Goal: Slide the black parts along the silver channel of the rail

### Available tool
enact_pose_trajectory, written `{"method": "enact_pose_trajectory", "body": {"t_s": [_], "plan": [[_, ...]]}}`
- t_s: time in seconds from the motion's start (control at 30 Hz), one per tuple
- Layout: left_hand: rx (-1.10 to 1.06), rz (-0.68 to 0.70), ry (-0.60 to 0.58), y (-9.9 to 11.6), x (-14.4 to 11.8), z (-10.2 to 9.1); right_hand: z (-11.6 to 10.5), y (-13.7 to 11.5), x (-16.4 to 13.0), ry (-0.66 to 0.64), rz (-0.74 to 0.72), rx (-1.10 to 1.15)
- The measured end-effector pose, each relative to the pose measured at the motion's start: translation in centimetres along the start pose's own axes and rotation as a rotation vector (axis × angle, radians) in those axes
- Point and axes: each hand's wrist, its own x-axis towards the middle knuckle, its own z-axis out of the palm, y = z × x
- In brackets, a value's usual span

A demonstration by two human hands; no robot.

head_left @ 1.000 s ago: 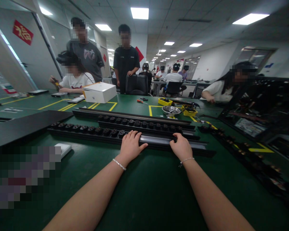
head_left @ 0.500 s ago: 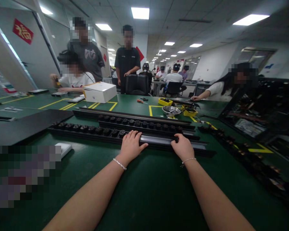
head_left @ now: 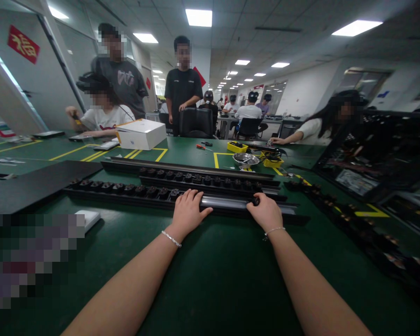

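Two hands rest on the nearest long black rail (head_left: 133,192), which lies crosswise on the green table (head_left: 217,270), its long axis running left to right directly ahead of the fingers. Left hand (head_left: 188,211): fingers spread flat over the rail's bare silvery stretch (head_left: 226,202), gripping nothing. Right hand (head_left: 267,213): fingers curled over the rail's near edge beside a small black socket (head_left: 255,201); whether they pinch it cannot be told. Both hands lie equally near.
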Motion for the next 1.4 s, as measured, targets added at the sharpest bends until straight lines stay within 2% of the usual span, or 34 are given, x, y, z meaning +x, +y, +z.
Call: {"method": "enact_pose_trajectory", "body": {"t_s": [0.57,0.83,1.4], "plan": [[-0.011,-0.006,-0.007,0.0,0.0,-0.1,-0.1,0.2,0.2,-0.019,0.003,0.016],[-0.013,-0.010,-0.008,0.1,0.0,-0.1,-0.4,1.1,-0.1,0.041,0.027,-0.093],[-0.010,-0.010,-0.016,0.0,0.0,-0.1,-0.3,1.6,-0.2,0.072,0.034,-0.048]]}}
